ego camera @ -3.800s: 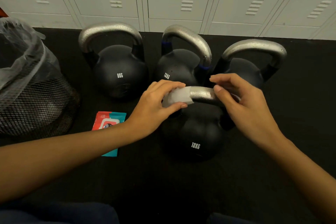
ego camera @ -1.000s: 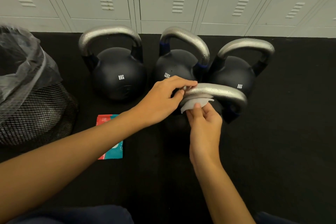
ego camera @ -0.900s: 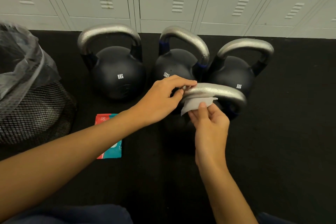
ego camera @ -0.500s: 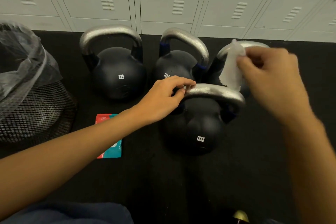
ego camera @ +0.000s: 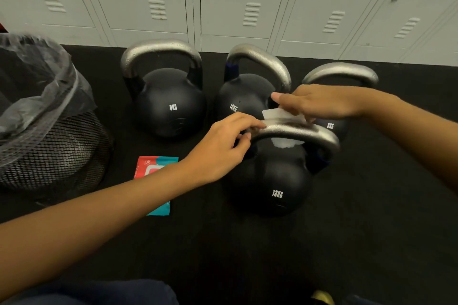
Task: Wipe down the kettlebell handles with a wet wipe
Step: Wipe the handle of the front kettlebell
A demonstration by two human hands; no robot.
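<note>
We are bringing the white wet wipe (ego camera: 282, 114) back down behind the nearest black kettlebell's silver handle (ego camera: 297, 131), right hand (ego camera: 319, 104) pinching it, left hand (ego camera: 223, 148) gripping the handle's end; wiping resumes.

Both forearms are bare to the frame edges, with no sleeves visible. The left hand (ego camera: 218, 153) and right hand (ego camera: 319, 104) are bare too. Dark navy clothing (ego camera: 104, 292) fills the lower left edge.

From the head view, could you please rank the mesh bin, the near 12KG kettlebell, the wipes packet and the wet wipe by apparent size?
1. mesh bin, partly cropped
2. near 12KG kettlebell
3. wipes packet, partly behind the forearm
4. wet wipe, partly hidden; unsure against the packet
</note>
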